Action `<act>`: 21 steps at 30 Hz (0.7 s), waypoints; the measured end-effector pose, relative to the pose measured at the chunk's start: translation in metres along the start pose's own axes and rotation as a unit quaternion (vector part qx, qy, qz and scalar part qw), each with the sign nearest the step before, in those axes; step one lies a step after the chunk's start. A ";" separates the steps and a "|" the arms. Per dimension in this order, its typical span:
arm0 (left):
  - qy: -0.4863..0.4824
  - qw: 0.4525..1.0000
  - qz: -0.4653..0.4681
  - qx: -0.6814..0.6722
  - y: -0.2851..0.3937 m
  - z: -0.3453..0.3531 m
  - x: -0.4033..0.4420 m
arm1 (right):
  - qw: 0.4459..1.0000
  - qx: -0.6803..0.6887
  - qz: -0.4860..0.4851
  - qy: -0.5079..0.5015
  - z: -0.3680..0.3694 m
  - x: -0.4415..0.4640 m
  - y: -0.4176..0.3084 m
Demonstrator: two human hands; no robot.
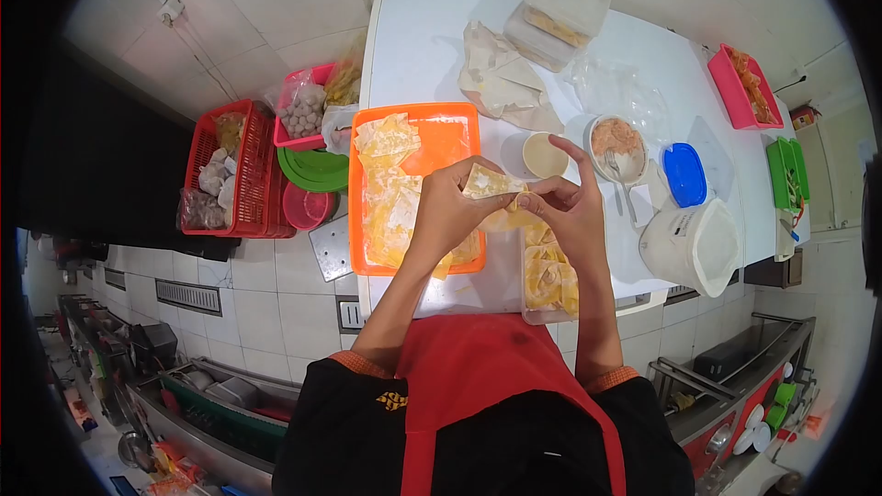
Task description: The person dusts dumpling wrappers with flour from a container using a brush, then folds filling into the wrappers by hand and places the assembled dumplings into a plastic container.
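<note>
A pale yellow dumpling wrapper (490,186) is stretched between my two hands above the table's near side. My left hand (447,208) has its fingers closed on the wrapper's left part. With thumb and finger my right hand (568,205) pinches the gathered right end, while another finger points up. Any filling inside is hidden. Beneath my left hand lies an orange tray (447,133) with floury wrapper sheets (390,207). Folded dumplings (551,280) fill a clear container below my right hand. Just beyond the hands stands a small cup (546,156).
To the right are a bowl of pinkish filling (614,135), a fork (623,188), a blue lid (684,174) and a white bucket (675,243). Crumpled paper (501,78) and a clear box (560,14) lie at the back. Red baskets (216,170) stand left.
</note>
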State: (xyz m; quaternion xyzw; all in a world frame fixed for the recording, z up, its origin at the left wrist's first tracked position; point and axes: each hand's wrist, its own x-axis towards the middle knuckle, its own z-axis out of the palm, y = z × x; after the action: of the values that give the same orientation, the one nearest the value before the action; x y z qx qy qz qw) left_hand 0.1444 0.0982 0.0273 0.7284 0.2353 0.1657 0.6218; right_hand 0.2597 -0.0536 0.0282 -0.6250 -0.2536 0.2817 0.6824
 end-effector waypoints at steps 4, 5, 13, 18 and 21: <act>-0.041 0.983 -0.046 -0.174 -0.012 0.003 -0.003 | 0.999 0.031 0.002 0.011 0.002 0.001 0.010; -0.041 0.983 -0.046 -0.174 -0.017 0.005 -0.004 | 0.999 0.031 0.002 0.011 0.004 0.001 0.013; 0.059 0.943 -0.038 -0.325 -0.026 0.049 -0.032 | 0.989 0.035 -0.031 0.139 0.017 -0.011 0.043; 0.011 0.969 -0.056 -0.239 -0.041 0.057 -0.039 | 0.995 -0.009 0.022 0.095 -0.006 -0.021 0.031; -0.031 0.973 -0.028 -0.227 -0.034 0.066 -0.044 | 0.997 -0.016 -0.008 0.080 -0.030 -0.026 0.032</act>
State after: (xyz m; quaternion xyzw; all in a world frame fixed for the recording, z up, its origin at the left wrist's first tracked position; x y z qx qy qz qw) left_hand 0.1384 0.0238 -0.0148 0.5662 0.1923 0.1743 0.7823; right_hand 0.2598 -0.0915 -0.0058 -0.6542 -0.2075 0.2213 0.6928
